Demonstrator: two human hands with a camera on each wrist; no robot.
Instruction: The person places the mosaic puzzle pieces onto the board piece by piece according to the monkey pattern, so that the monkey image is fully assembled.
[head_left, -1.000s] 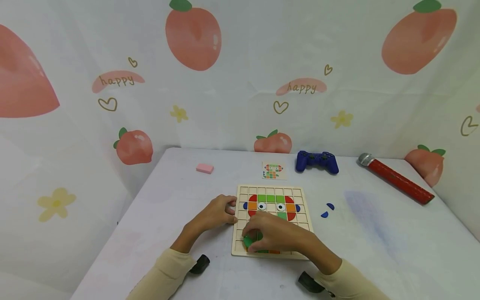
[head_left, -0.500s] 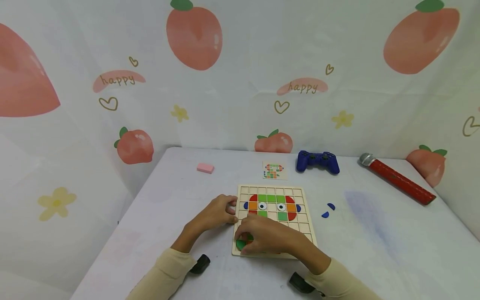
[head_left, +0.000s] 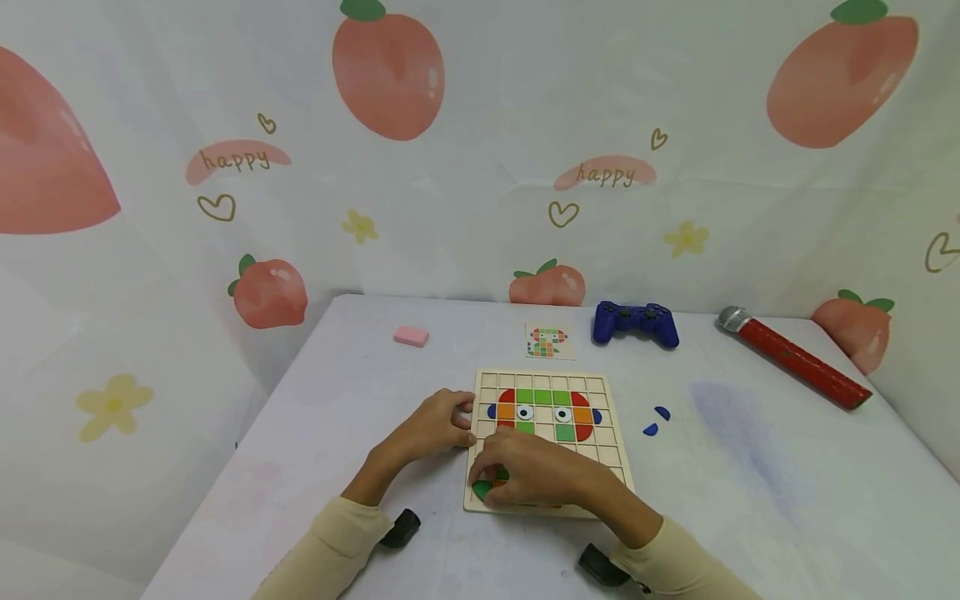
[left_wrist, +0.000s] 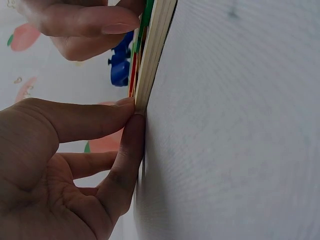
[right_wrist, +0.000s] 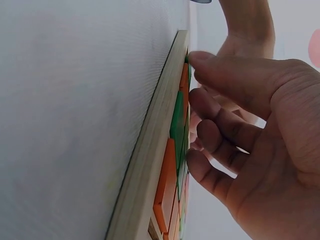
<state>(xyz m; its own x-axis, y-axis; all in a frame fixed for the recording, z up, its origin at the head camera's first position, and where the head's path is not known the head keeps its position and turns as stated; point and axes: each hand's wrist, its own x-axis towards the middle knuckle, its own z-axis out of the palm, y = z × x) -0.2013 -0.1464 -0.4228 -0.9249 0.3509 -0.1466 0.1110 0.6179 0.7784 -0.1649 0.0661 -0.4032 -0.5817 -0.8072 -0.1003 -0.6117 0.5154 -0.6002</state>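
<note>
A square wooden grid board (head_left: pixel 592 383) lies on the table, with coloured tiles forming a face with two round eyes (head_left: pixel 525 412). At its left edge the left hand (head_left: pixel 431 427) pinches the rim between thumb and fingertip, as the left wrist view shows up close. Over the near left corner, the right hand (head_left: pixel 528 467) pinches a rounded green tile (head_left: pixel 482 491), thumb tip against it in the right wrist view. Beneath this hand, orange tiles (right_wrist: pixel 166 185) and a green tile (right_wrist: pixel 177 117) sit in the near rows, partly hidden in the head view.
Two blue half-round pieces (head_left: pixel 651 430) lie right of the board. Behind it are a picture card (head_left: pixel 550 342), a pink block (head_left: pixel 411 336) and a blue game controller (head_left: pixel 635 323). A red microphone (head_left: pixel 802 362) lies at the far right.
The right hand has moved left with the green tile to the board's near left corner, staying nearly still over the last half second. The left hand has stayed at the rim.
</note>
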